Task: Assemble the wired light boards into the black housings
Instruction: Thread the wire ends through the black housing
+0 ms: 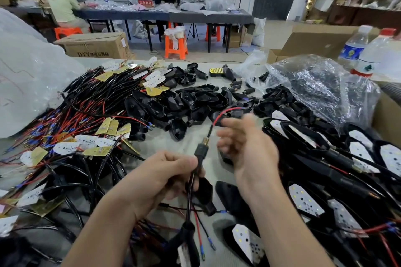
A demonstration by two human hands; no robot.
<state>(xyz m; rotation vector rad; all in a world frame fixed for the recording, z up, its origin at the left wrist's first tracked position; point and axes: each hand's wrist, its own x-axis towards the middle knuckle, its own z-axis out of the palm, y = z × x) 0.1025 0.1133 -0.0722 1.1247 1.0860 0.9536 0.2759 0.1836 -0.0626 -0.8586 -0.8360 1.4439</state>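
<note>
My left hand [167, 175] grips the black stem [200, 151] of a housing [206, 193], whose brass threaded tip points up. A red wire [221, 114] comes out of that tip and arcs up and right. My right hand [245, 145] is blurred, with loosely curled fingers just under the wire's free end and nothing visibly pinched between thumb and finger. More wires with blue terminals [202, 249] hang below the housing. Wired light boards [86, 119] are heaped on the left, and empty black housings [186, 102] lie in the middle.
Housings with white boards fitted [329, 158] are piled on the right. A clear bag of black parts [314, 84] and two water bottles [355, 45] stand behind them. A large plastic bag [26, 71] bulges at the left. People sit at a far table [152, 15].
</note>
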